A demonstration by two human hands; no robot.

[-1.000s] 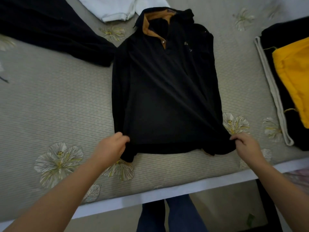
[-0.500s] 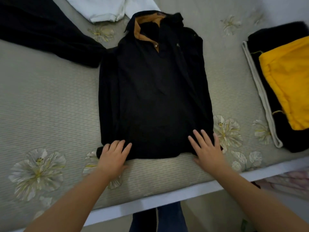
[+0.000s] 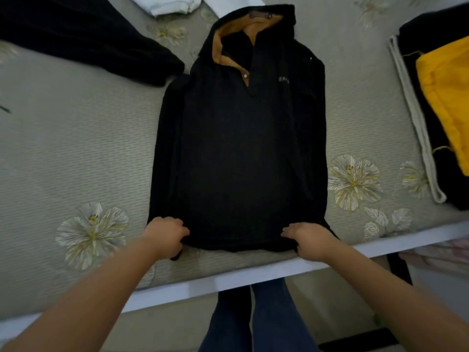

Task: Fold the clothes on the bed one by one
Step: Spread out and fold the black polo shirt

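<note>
A black polo shirt (image 3: 238,153) with a tan-lined collar lies flat, front up, on the grey flowered bed (image 3: 76,153), its sleeves folded in along both sides. My left hand (image 3: 165,236) grips the bottom hem at the shirt's left corner, fingers curled into the cloth. My right hand (image 3: 308,238) grips the hem at the right corner in the same way. Both hands sit near the bed's front edge.
A black garment (image 3: 83,39) lies at the back left and a white one (image 3: 177,3) at the top. On the right is a stack of folded clothes with a yellow piece (image 3: 449,97) on top. The white bed frame (image 3: 228,278) runs along the front.
Half a second ago both hands lay flat with spread fingers on the shirt's lower edge. Now their fingers have curled and taken hold of the hem at the two bottom corners.
</note>
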